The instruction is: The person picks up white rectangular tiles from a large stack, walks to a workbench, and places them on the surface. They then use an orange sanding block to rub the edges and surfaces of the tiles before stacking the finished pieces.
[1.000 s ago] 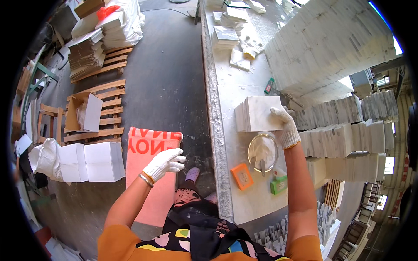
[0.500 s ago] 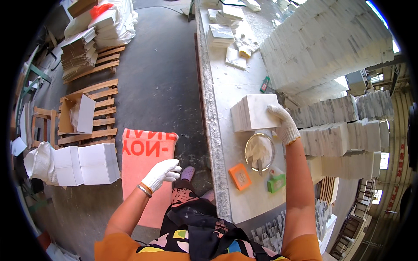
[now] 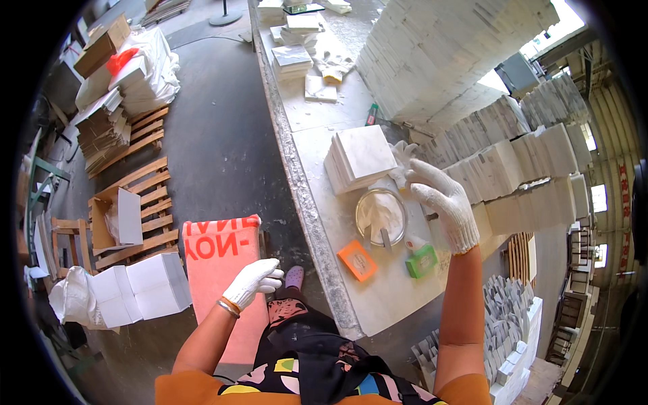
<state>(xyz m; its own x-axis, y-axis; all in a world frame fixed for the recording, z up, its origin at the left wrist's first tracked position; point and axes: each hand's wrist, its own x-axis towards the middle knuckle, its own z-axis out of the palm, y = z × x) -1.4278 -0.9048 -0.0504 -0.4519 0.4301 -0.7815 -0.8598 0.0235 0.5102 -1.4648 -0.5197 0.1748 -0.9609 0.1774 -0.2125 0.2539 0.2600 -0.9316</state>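
My right hand (image 3: 443,206), in a white knitted glove, is held above the stone table beside a steel bowl (image 3: 403,228) of white paste or powder. Its fingers are loosely bent and apart, with nothing in them. Two flat blades stick out of the bowl's near side. Just beyond the bowl stands a stack of white marble tiles (image 3: 364,156), clear of my fingers. A crumpled pale glove or cloth (image 3: 403,156) lies against its right side. My left hand (image 3: 253,283), also gloved, hovers empty over a pink cloth-covered surface (image 3: 219,297), fingers slightly curled and apart.
An orange box (image 3: 356,261) and a green box (image 3: 422,261) lie near the bowl. Tall stacks of marble slabs (image 3: 439,61) line the table's right side. Along the left floor are wooden pallets (image 3: 154,197), an open carton (image 3: 128,216) and white boxes (image 3: 162,287).
My right hand has come off the tile stack and drawn back toward me, its fingers opening. The view has turned, shifting the table leftward. My left hand stays over the pink cloth.
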